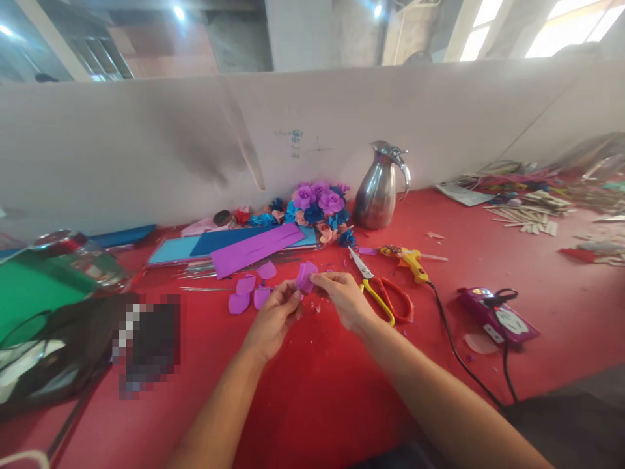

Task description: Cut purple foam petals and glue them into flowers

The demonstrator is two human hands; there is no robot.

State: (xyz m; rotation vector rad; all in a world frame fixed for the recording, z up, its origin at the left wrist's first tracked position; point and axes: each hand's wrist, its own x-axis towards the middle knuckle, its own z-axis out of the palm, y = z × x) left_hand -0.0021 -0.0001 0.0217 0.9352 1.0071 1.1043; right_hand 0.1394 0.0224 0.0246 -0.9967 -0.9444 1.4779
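Between my two hands is a small purple paper flower (305, 276), its petals curled together. My left hand (279, 310) pinches it from the lower left. The fingertips of my right hand (342, 296) grip its right edge. Several loose purple petals (240, 303) lie on the red table just left of my hands. Beyond them a purple paper strip (258, 250) rests over blue sheets (178, 250). Scissors (385, 296) with red and yellow handles lie by my right hand, their blades partly open. A yellow glue gun (413, 264) lies behind them.
Finished paper flowers (319, 208) are heaped at the back beside a steel jug (378, 189). A purple power strip (498, 316) with black cords lies on the right. Wooden sticks (530, 215) are scattered farther right. A plastic jar (97, 264) and a dark bag (63, 365) are at left.
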